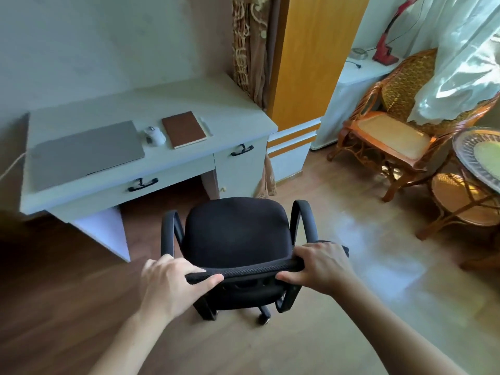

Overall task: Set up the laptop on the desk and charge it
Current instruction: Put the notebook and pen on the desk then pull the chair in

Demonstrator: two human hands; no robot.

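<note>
A closed grey laptop [86, 154] lies flat on the left part of the pale desk [232, 115]. A white cable [12, 165] runs off the desk's left edge beside it. In front of the desk stands a black office chair [235, 231] with armrests, its seat facing the desk. My left hand [173, 282] grips the top of the chair's backrest at its left end. My right hand [322, 266] grips the same backrest at its right end.
A white mouse [154, 135] and a brown notebook [184, 129] lie on the desk right of the laptop. A wicker armchair [389, 131] and a round glass table [479, 155] stand at the right. An orange cabinet [316, 58] rises behind the desk's right end.
</note>
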